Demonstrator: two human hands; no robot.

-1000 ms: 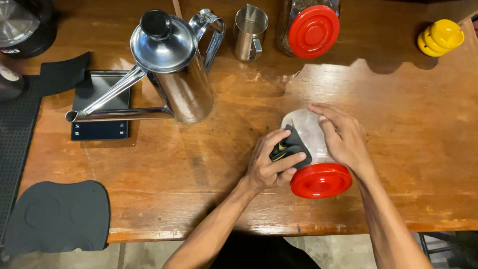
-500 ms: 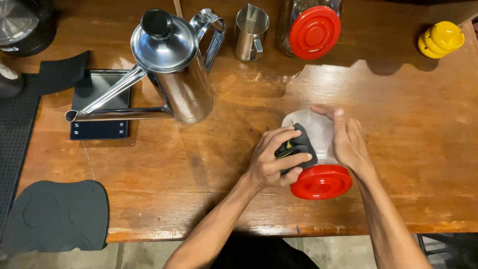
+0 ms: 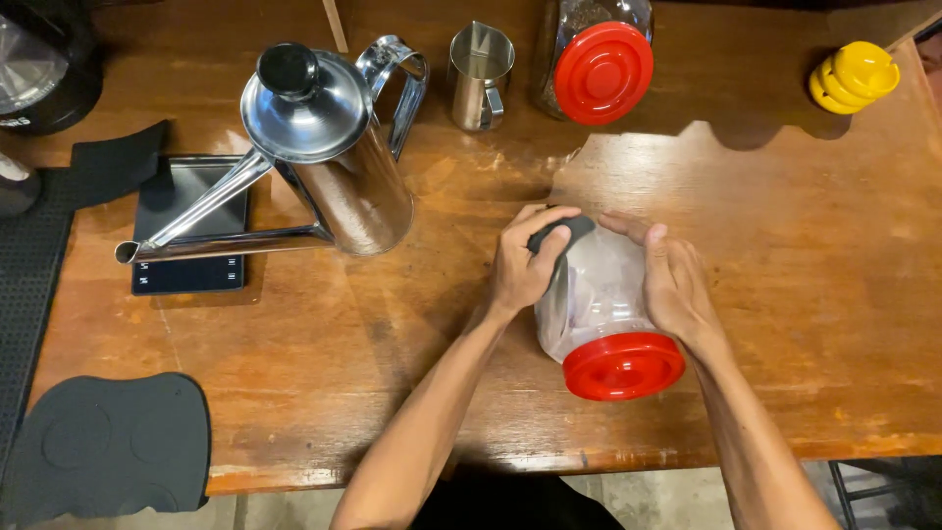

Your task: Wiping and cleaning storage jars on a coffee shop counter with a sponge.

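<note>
Clear jar (image 3: 601,294) with the red lid (image 3: 623,366) sits near the wooden table (image 3: 834,294)'s front edge, open wood at 3 o'clock, kettle (image 3: 324,157) at 10. Left hand (image 3: 525,263) and right hand (image 3: 675,283) wrap its sides, left fingers pressing a black thing (image 3: 557,234) against it.

Two bare hands meet just right of the frame's centre.

The left hand (image 3: 522,267) comes up from the bottom centre on a bare forearm slanting to the upper right, knuckles up, fingers curled over and pressed down in a grip. The right hand (image 3: 675,285) enters from the lower right, palm turned inward, fingers nearly straight and pointing to the upper left, laid flat in contact.
</note>
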